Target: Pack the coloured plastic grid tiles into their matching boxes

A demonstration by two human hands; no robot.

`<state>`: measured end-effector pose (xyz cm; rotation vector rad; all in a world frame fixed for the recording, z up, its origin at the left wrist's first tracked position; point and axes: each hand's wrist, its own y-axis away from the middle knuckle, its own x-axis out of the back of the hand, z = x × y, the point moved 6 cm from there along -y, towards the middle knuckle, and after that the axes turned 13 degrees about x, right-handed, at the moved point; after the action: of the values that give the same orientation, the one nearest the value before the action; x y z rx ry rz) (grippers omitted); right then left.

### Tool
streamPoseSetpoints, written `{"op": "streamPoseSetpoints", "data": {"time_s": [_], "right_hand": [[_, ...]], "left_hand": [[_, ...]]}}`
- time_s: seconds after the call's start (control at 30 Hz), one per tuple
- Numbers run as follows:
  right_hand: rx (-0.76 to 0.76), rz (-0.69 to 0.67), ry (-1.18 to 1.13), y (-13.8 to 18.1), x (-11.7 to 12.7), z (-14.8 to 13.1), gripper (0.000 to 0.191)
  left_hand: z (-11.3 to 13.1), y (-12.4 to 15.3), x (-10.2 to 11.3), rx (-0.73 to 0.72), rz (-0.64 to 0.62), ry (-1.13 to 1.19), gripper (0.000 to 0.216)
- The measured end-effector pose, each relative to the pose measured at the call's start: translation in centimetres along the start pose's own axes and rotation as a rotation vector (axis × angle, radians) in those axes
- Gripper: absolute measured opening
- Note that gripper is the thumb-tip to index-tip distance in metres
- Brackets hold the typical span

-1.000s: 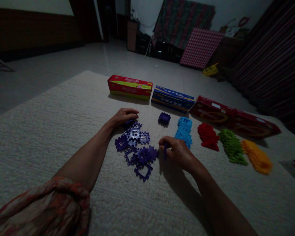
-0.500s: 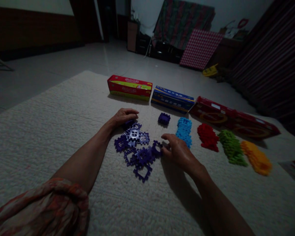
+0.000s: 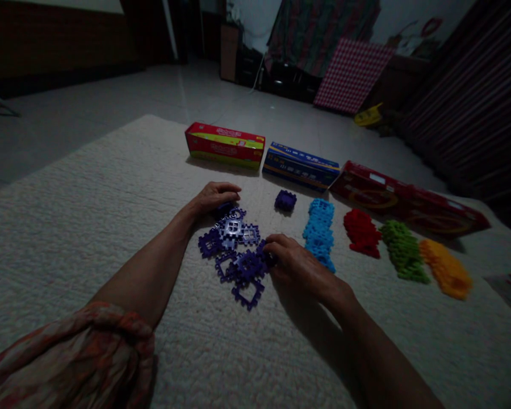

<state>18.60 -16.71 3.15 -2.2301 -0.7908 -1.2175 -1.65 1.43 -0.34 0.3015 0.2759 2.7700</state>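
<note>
A loose heap of purple square interlocking tiles (image 3: 237, 255) lies on a cream rug (image 3: 89, 216). My left hand (image 3: 215, 196) rests at the heap's far edge, fingers curled over a purple tile that is mostly hidden. At the heap's right edge my right hand (image 3: 292, 261) has its fingers bent down onto the purple tiles, fingertips touching them. A small purple stack (image 3: 285, 200) stands apart, further back.
Sorted piles lie to the right: light blue (image 3: 320, 230), red (image 3: 360, 232), green (image 3: 402, 251), orange (image 3: 445, 275). Three long boxes stand behind: red and yellow (image 3: 225, 145), dark blue (image 3: 300, 165), red (image 3: 409, 196). Bare floor and furniture beyond the rug.
My right hand held one purple tile upright, then moved left and down onto the right edge of the heap. My left hand stayed put. The view shifted slightly.
</note>
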Motion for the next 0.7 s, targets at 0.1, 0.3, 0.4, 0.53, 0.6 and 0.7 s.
{"op": "streamPoseSetpoints", "data": {"time_s": [0.1, 0.3, 0.4, 0.53, 0.6, 0.7], "right_hand": [[-0.023, 0.040, -0.011, 0.3, 0.0, 0.7, 0.042], [-0.021, 0.054, -0.023, 0.2, 0.1, 0.2, 0.033], [-0.056, 0.076, -0.006, -0.1, 0.1, -0.1, 0.029], [-0.064, 0.106, -0.028, -0.1, 0.4, 0.1, 0.036], [-0.058, 0.105, -0.046, 0.1, 1.0, 0.3, 0.035], [-0.052, 0.065, -0.048, 0.1, 2.2, 0.9, 0.031]], "left_hand": [[0.0, 0.1, 0.0, 0.009, 0.003, 0.013, 0.036], [-0.4, -0.5, 0.1, -0.014, -0.006, 0.001, 0.038], [-0.5, -0.5, 0.2, -0.021, -0.009, 0.006, 0.037], [-0.2, -0.3, 0.1, -0.009, -0.003, 0.011, 0.037], [-0.2, -0.2, 0.0, 0.001, 0.004, 0.016, 0.038], [-0.2, -0.2, 0.0, 0.007, 0.007, 0.014, 0.040]]}}
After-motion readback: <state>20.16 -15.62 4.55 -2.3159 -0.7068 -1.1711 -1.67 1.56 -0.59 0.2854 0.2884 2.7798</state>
